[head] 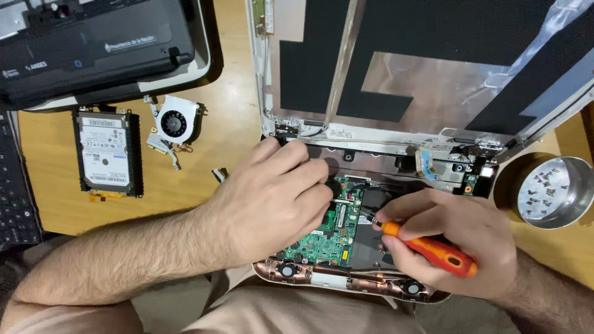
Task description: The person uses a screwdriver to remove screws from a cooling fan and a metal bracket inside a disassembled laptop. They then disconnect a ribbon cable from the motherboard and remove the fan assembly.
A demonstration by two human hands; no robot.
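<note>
head view: opened laptop (346,185) lies at desk (185,185) edge, front hanging over the person's lap, lid panel (433,74) folded back w/ bare inner side up. green circuit board (331,232) exposed in the base.

left hand (272,201): rests palm-down on the base, over the board's left part, fingers bent, tips near the left hinge (286,128). holds nothing visible; just pressing on the laptop.

right hand (455,238): clenched around an orange-red screwdriver (433,250), grip in the fist, shaft pointing up-left, tip at the dark area just right of the board.

other items: round metal bowl (557,192) w/ small screws, far right, near the right hinge. hard drive (107,154) flat on desk at left, small round fan (175,124) just beside it. dark laptop part (99,43) top left, keyboard (15,192) at left edge.
</note>
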